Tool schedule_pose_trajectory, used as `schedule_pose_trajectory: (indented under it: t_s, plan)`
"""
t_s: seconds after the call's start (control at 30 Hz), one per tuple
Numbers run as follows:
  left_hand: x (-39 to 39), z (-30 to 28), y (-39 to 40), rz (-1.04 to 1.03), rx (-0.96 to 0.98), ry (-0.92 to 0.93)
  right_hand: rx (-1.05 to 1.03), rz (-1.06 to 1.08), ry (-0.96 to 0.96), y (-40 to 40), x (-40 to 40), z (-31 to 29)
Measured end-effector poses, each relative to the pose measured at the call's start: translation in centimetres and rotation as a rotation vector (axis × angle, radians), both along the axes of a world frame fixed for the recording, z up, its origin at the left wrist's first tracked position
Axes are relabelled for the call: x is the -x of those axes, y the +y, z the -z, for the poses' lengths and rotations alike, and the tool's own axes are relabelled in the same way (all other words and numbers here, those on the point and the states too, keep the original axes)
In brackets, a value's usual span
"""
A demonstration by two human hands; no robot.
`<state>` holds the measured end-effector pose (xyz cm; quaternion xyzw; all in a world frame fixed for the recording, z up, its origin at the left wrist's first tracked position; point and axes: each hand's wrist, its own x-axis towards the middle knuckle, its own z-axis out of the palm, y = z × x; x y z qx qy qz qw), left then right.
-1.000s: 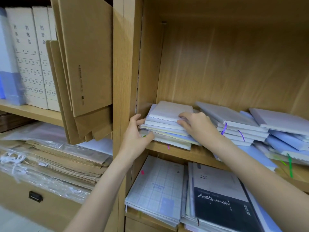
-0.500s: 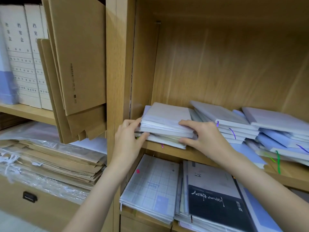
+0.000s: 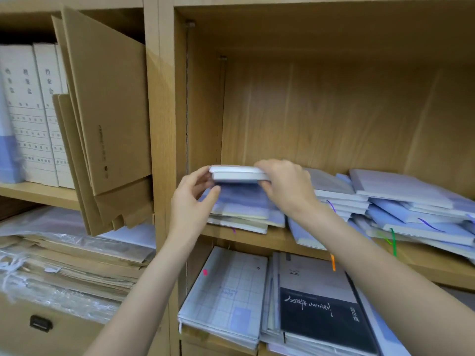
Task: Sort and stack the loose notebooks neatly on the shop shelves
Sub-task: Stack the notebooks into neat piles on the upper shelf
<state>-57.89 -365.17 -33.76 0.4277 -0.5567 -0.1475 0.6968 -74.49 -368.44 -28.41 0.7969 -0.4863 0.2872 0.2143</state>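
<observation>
A few white notebooks [image 3: 235,173] are held level just above the left stack of pale blue notebooks [image 3: 244,209] on the middle wooden shelf [image 3: 272,238]. My left hand [image 3: 191,201] grips their left end, thumb below and fingers behind. My right hand [image 3: 285,186] grips their right end from above, fingers curled over the top. More loose pale blue and white notebooks [image 3: 401,201] lie fanned and overlapping across the right part of the same shelf, some with coloured ribbon markers.
Below lie a grid-cover notebook [image 3: 226,291] and a black-and-grey book [image 3: 321,304] on flat stacks. The wooden upright [image 3: 164,124] divides off the left bay, which holds leaning brown card folders [image 3: 108,111], white file boxes [image 3: 33,111] and plastic-wrapped paper stacks [image 3: 64,265].
Both hands have lifted the top few notebooks off the left stack; before, they pressed at the stack's sides. The lifted notebooks now hang level above it.
</observation>
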Motion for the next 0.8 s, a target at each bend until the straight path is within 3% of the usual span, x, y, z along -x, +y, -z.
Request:
schedule_pose_trajectory:
  t_s: [0.23, 0.4, 0.5, 0.6, 0.67, 0.73, 0.8]
  plan:
    - [6.1, -3.7, 0.6, 0.088, 0.229, -0.268, 0.420, -0.127, -0.298, 2.4, 7.7, -3.6]
    - [12.8, -4.3, -0.3, 0.110, 0.315, -0.380, 0.586, 0.042, -0.327, 4.1, 16.7, -4.9]
    - [17.0, -3.8, -1.5, 0.180, 0.199, -0.482, 0.592, 0.195, -0.316, 4.5, 22.5, -5.1]
    - [20.6, -2.5, -3.4, 0.140, -0.003, -0.728, 0.453, 0.387, -0.248, 3.8, 27.2, -3.7]
    - [21.9, -1.3, -4.3, 0.004, -0.063, -0.881, 0.184, 0.495, -0.183, 2.8, 30.0, -1.8]
    - [22.1, -0.3, -4.7, -0.090, -0.017, -0.916, -0.096, 0.533, -0.161, 2.5, 32.3, 0.0]
    - [21.9, 0.6, -5.2, -0.114, 0.062, -0.892, -0.233, 0.456, -0.221, 3.0, 33.6, 0.4]
